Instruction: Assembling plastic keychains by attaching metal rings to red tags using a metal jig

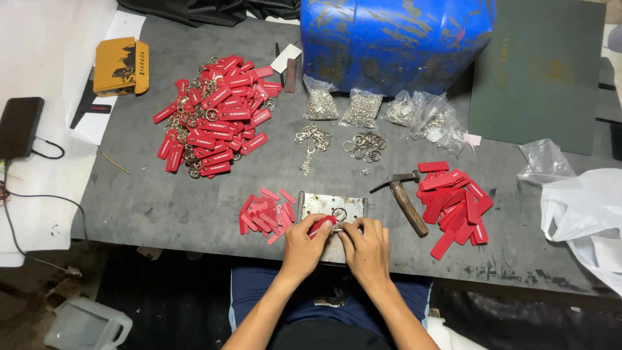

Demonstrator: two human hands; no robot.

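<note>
My left hand (303,243) pinches a red rubber tag (322,224) over a small metal plate (334,206) at the table's near edge. My right hand (366,243) meets it from the right, fingertips closed on the tag's end near a metal ring (339,214). A small pile of red tags (265,212) lies just left of the plate. A wooden-handled hammer (405,194) rests to the right, with another heap of red tags (455,206) beyond it.
A large pile of finished red key tags with rings (214,120) sits at the back left. Loose rings (366,146), chains (312,139) and bags of metal parts (321,104) lie before a blue drum (395,39). White plastic bags (583,207) are at right, a yellow box (122,65) at left.
</note>
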